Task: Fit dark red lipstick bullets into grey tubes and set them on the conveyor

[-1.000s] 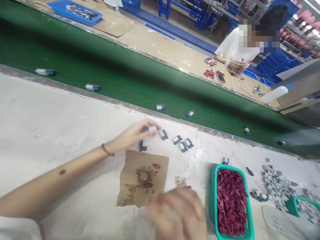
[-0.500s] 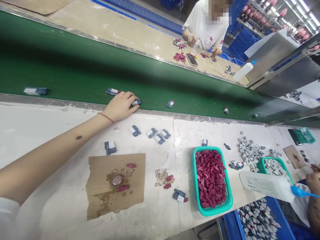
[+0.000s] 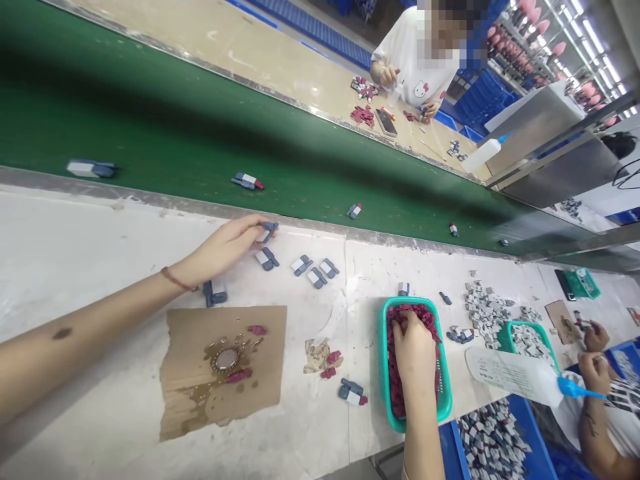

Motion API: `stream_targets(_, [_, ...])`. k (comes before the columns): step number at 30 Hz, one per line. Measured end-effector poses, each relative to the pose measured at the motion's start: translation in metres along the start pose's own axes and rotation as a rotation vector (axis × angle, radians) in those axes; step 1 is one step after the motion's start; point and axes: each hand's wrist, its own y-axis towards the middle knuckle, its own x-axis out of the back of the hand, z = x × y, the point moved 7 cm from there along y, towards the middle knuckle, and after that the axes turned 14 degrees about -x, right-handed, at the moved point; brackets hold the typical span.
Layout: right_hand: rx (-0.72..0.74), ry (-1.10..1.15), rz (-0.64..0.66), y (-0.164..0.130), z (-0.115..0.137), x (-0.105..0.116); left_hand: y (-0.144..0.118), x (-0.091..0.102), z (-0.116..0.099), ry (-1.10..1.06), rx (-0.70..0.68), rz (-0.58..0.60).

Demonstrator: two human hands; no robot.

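My left hand (image 3: 225, 248) stretches out over the white table, its fingertips pinched on a small grey-and-white part (image 3: 265, 231) just short of the conveyor's metal edge. Several more of these grey parts (image 3: 310, 270) lie in a loose row to its right, and another (image 3: 214, 293) sits below the wrist. My right hand (image 3: 414, 347) reaches down into the teal basket (image 3: 383, 357) of dark red pieces (image 3: 430, 317), fingers dug among them. Whether it grips any is hidden. One assembled part with a red tip (image 3: 353, 393) lies left of the basket.
A cardboard sheet with a glue puddle (image 3: 225, 360) lies near the front. The green conveyor belt (image 3: 150, 127) carries scattered parts. A glue bottle (image 3: 515, 375), a second teal basket (image 3: 525, 337) and a grey parts pile (image 3: 483, 308) sit at right. Other people's hands work at right and across the belt.
My left hand pulled back from the belt's edge onto the table, with a grey part in its fingertips. My right hand came into view and went into the teal basket.
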Motion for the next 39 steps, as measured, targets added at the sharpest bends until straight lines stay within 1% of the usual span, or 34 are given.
stream_targets(2, [-0.001,0.052,0.0,-0.001,-0.001,0.0,-0.022,0.001,0.003,-0.119,0.08,0.022])
stream_targets(3, [-0.006,0.138,0.014,-0.001,-0.003,0.001,-0.033,0.002,0.006,-0.179,0.135,0.022])
stream_targets(5, [-0.029,0.417,0.082,-0.001,-0.011,0.002,-0.055,0.008,0.011,-0.275,0.257,-0.004])
stream_targets(7, [-0.074,0.741,0.182,-0.002,-0.019,0.003,-0.076,0.013,0.014,-0.368,0.358,-0.018])
stream_targets(9, [-0.119,1.019,0.277,-0.007,-0.019,0.004,-0.093,0.017,0.015,-0.44,0.406,0.001])
stream_targets(10, [-0.131,1.125,0.327,-0.012,-0.015,0.005,-0.101,0.019,0.015,-0.455,0.413,0.012])
stream_targets(12, [-0.112,1.273,0.453,-0.023,0.003,0.006,-0.113,0.024,0.016,-0.441,0.408,0.016])
stream_targets(15, [-0.008,1.347,0.666,-0.042,0.046,0.003,-0.128,0.029,0.017,-0.396,0.382,-0.007])
stream_targets(17, [0.049,1.333,0.772,-0.054,0.075,-0.007,-0.136,0.029,0.018,-0.398,0.358,-0.028])
stream_targets(19, [0.081,1.272,0.858,-0.068,0.101,-0.023,-0.143,0.026,0.019,-0.435,0.347,-0.047])
stream_targets(21, [0.127,1.176,0.9,-0.083,0.124,-0.04,-0.15,0.02,0.021,-0.498,0.351,-0.078])
stream_targets(23, [0.237,1.069,0.87,-0.099,0.144,-0.05,-0.157,0.015,0.024,-0.541,0.352,-0.12])
stream_targets(25, [0.392,0.959,0.789,-0.114,0.161,-0.053,-0.162,0.013,0.026,-0.545,0.329,-0.162])
stream_targets(27, [0.563,0.855,0.682,-0.129,0.174,-0.05,-0.165,0.011,0.026,-0.533,0.297,-0.187])
stream_targets(30, [0.807,0.742,0.488,-0.145,0.187,-0.042,-0.166,0.011,0.026,-0.531,0.275,-0.196])
stream_targets(33, [0.985,0.661,0.338,-0.157,0.194,-0.038,-0.164,0.011,0.027,-0.551,0.276,-0.192])
stream_targets(35, [1.04,0.618,0.294,-0.16,0.195,-0.039,-0.163,0.012,0.028,-0.56,0.276,-0.194])
stream_targets(36, [1.04,0.612,0.291,-0.159,0.195,-0.04,-0.163,0.012,0.028,-0.565,0.274,-0.198])
stream_targets(37, [1.02,0.62,0.297,-0.157,0.194,-0.04,-0.163,0.012,0.028,-0.571,0.273,-0.2])
stream_targets(39, [0.929,0.665,0.329,-0.149,0.189,-0.041,-0.163,0.011,0.027,-0.585,0.269,-0.194])
